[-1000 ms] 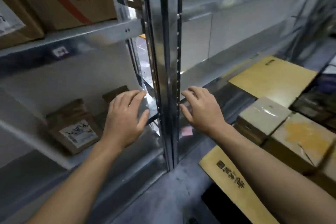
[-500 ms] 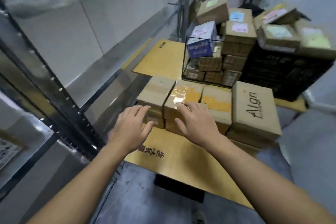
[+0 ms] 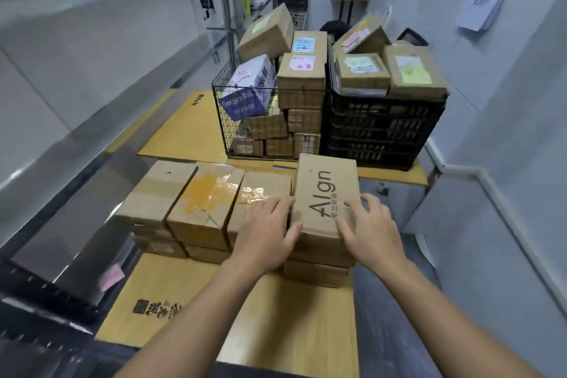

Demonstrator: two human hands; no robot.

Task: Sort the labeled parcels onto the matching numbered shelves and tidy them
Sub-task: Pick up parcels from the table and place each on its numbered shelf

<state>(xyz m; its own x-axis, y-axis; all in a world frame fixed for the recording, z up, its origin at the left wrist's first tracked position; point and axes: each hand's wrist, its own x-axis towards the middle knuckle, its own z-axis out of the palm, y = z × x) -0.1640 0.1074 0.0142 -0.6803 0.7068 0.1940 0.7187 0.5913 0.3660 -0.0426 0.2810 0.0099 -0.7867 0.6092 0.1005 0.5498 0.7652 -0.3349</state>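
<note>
At the bottom of the frame a flattened cardboard sheet [image 3: 276, 310] with dark printing lies on the floor. A pink sticky note [image 3: 112, 277] is stuck on the metal shelf [image 3: 76, 199] at lower left. Just below centre, both hands hold the Algn box [image 3: 325, 190], which sits on top of a stack at the right end of a row of brown parcels. The left hand [image 3: 267, 236] has its fingers against the box's left side and its thumb on the near edge. The right hand [image 3: 372, 230] curls spread fingers round the near right corner. Left of the box lie a taped parcel with an orange stain [image 3: 205, 196] and a plain parcel [image 3: 159, 190]. Behind, at centre, a wire basket [image 3: 227, 132] heaped with parcels stands against a black plastic crate [image 3: 383, 132], which is topped with parcels bearing coloured notes. A sheet of paper [image 3: 481, 6] hangs on the wall at upper right.
</note>
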